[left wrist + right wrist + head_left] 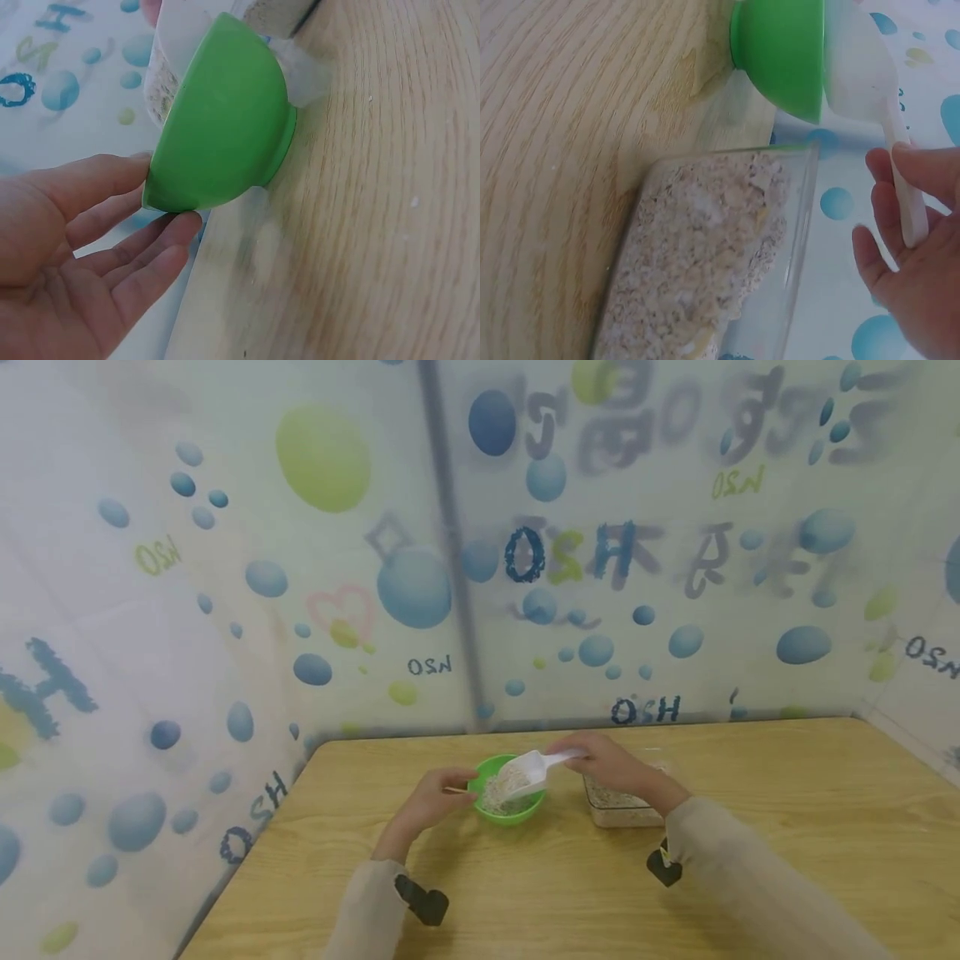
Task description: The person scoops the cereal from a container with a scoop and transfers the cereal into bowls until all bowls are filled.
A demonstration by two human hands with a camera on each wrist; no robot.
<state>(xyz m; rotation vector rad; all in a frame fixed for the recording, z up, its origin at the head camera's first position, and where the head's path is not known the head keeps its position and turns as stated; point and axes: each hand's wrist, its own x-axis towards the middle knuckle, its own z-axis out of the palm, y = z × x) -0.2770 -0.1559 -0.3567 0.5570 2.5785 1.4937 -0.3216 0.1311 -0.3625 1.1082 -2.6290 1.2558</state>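
A white plastic scoop (534,767) is tilted over a green bowl (513,818), with pale oat-like flakes in its tray. My right hand (606,763) grips its handle, thumb on one side and fingers on the other in the right wrist view. More flakes (493,798) lie inside the bowl, which stands on the table. At the bowl's left side, my left hand (433,797) holds the rim; in the left wrist view the thumb and fingers (161,259) touch its outside. Beneath the right forearm, a clear rectangular container (799,247) holds similar flakes.
The light wood table (480,893) reaches back to a pale curtain (360,552) printed with blue and green bubbles and lettering. The container stands just right of the bowl. Dark devices (423,902) are strapped at both wrists.
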